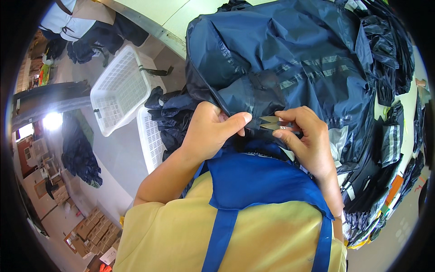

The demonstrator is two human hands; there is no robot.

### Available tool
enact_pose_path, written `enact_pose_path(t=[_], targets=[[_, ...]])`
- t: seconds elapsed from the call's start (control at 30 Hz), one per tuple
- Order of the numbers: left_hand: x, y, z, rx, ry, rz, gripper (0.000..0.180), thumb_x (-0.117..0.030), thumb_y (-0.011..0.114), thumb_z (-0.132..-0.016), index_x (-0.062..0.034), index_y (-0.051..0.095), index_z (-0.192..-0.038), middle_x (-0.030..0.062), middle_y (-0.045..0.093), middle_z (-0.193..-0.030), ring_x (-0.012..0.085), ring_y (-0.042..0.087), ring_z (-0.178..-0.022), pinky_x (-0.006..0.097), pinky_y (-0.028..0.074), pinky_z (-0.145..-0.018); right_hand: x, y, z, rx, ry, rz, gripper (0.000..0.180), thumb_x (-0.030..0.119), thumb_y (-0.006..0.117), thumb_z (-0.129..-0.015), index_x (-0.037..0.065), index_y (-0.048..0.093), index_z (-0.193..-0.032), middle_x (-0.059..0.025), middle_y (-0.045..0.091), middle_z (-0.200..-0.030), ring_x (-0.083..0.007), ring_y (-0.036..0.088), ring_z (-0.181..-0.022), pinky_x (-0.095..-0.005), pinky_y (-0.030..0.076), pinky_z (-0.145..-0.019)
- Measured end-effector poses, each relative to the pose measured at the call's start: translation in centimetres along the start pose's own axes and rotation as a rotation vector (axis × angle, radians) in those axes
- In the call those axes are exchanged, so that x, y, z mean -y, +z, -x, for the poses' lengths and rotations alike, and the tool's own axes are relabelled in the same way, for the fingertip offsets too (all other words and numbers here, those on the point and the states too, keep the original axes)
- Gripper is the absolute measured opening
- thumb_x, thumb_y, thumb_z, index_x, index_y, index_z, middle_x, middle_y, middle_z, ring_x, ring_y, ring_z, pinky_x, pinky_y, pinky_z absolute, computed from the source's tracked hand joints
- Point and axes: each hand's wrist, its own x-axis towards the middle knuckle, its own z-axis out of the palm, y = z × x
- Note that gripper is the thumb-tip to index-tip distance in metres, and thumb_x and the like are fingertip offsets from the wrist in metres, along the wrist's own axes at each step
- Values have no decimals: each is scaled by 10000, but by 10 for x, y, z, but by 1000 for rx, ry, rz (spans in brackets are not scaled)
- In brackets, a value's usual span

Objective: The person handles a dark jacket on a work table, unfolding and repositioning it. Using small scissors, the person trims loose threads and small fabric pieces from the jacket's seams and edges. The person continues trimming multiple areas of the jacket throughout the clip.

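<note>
A dark navy jacket of shiny fabric with grey striped bands is spread in front of me. My left hand pinches a folded edge of it between thumb and fingers. Close to its right, my right hand is closed around a small pair of thread snips. The snips' two pointed blades are parted and point left, close to the dark fabric by my left thumb. The fingertips of my left hand are partly hidden under the cloth.
On the left floor stands a white plastic basket, beside a second white basket heaped with dark garments. More folded dark garments are piled along the right. A pale table shows behind the jacket.
</note>
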Motion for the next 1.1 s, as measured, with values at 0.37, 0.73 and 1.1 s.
enact_pose_path(t=[0.37, 0.73, 1.1], targets=[[4, -93, -22, -298, -72, 376, 367, -282, 591, -901, 29, 536, -1088, 155, 624, -986, 231, 623, -801, 340, 516, -679, -91, -26, -4, -486, 267, -158, 395, 88, 734, -780, 7, 570, -1131, -70, 611, -984, -128, 583, -887, -240, 470, -781], [-16, -41, -254, -302, 520, -825, 834, -338, 710, -784, 44, 292, -1396, 223, 368, -1403, 325, 363, -1301, 393, 302, -1074, -181, -9, 69, -2, 363, 494, 430, 110, 623, -754, 117, 599, -1183, -83, 561, -1280, -292, 607, -1035, -376, 515, -855], [-1, 160, -490, -81, 358, -1081, 926, -441, 752, -701, 78, 342, -1350, 261, 482, -1318, 367, 485, -1220, 377, 413, -1001, -154, -88, 64, -223, 489, -107, 348, 45, 733, -753, 72, 666, -1093, -52, 666, -1038, -55, 564, -728, -202, 463, -623]])
